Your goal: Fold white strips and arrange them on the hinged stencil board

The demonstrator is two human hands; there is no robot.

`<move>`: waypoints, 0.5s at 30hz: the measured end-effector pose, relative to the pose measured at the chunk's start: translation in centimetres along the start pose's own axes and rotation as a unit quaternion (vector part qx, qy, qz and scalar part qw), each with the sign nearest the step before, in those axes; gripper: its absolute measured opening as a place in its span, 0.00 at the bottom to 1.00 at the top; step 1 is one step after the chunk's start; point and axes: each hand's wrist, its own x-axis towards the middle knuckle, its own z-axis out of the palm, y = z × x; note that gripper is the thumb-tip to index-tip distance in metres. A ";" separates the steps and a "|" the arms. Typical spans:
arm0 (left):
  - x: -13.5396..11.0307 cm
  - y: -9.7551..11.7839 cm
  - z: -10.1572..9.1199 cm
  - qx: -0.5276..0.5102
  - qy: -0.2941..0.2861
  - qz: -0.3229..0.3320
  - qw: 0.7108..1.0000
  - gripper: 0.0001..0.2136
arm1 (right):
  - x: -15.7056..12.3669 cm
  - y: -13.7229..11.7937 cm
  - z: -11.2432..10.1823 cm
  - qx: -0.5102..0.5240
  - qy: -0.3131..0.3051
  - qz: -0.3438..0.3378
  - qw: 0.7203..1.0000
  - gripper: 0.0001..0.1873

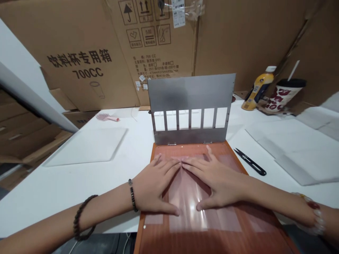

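Observation:
A clear plastic sheet point(185, 211) lies on a reddish-brown wooden board point(212, 241), and light glares off its middle. My left hand point(161, 185) rests flat on the sheet, fingers stretched toward the centre. From the other side my right hand point(214, 180) lies flat as well, its fingertips meeting those of the left and its thumb apart. Neither hand grips anything. Hinged to the board's far edge, a grey metal plate point(192, 93) with a row of several rectangular cutouts stands upright.
Black thread snips point(250, 161) lie right of the board. Stacked translucent sheets point(309, 148) are farther right; another sheet pile point(87, 146) is left. A pink hairbrush point(108, 117), yellow-capped bottle point(258, 88) and drink cup point(286, 95) stand or lie toward the back, before cardboard boxes point(92, 38).

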 end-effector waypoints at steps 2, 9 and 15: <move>0.8 0.4 0.8 0.007 0.007 -0.026 1.000 0.49 | 0.3 0.0 0.5 -0.003 0.004 0.006 1.000 0.54; 1.6 -0.9 0.5 0.036 -0.022 -0.061 0.997 0.50 | 0.5 0.4 0.9 -0.013 0.032 0.046 0.998 0.53; 1.5 -1.9 -0.1 0.046 -0.015 -0.015 0.999 0.48 | -1.6 1.1 0.3 0.015 -0.009 0.044 0.999 0.54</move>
